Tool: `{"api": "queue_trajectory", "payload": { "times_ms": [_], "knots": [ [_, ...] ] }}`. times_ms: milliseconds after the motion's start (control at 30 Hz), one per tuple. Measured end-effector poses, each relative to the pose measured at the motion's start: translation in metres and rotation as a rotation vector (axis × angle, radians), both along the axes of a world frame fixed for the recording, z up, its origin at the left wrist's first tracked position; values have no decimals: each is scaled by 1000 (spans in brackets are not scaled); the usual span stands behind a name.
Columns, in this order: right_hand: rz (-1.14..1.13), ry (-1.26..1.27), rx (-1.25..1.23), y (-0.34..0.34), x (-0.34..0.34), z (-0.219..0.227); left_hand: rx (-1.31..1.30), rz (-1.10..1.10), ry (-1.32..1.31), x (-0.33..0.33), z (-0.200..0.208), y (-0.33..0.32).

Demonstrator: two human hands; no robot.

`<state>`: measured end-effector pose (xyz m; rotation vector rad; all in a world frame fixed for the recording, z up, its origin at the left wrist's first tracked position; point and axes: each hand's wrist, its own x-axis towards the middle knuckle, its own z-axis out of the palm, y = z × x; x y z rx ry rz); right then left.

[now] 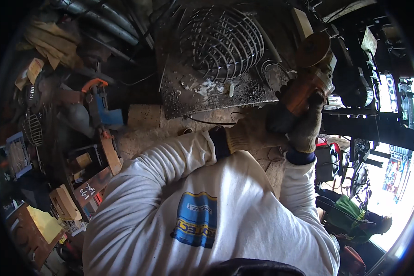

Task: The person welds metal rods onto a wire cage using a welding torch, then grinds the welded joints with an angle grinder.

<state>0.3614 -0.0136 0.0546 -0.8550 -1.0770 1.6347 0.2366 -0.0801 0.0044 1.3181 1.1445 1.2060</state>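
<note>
An orange angle grinder [299, 94] with a round brown disc [313, 49] is held up at the right, off the table's edge. My left hand [262, 126], in a knit work glove with a dark palm, reaches across and is closed around the grinder's lower body. My right hand [308, 126], gloved too, grips the grinder from its right side, fingers near the metal head. Part of the left fingers is hidden behind the tool. Beyond my hands, a round cage of bent metal rods [225, 43] lies on a dark metal worktable [193, 103].
Small debris and white flakes cover the tabletop. At the left are an orange and blue clamp-like tool [103, 103], a cardboard box [64, 202] and cluttered shelves. Dark machinery [354, 87] stands at the right. A person [354, 221] is in the bright opening at lower right.
</note>
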Motion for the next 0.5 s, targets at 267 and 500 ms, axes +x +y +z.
{"api": "queue_trajectory", "payload": {
  "times_ms": [267, 500],
  "knots": [
    [78, -24, -19, -31, 5, 3, 208, -261, 116, -21, -27, -23],
    [-45, -91, 5, -41, 42, -10, 117, -62, 1371, -76, -36, -9]
  ]
}}
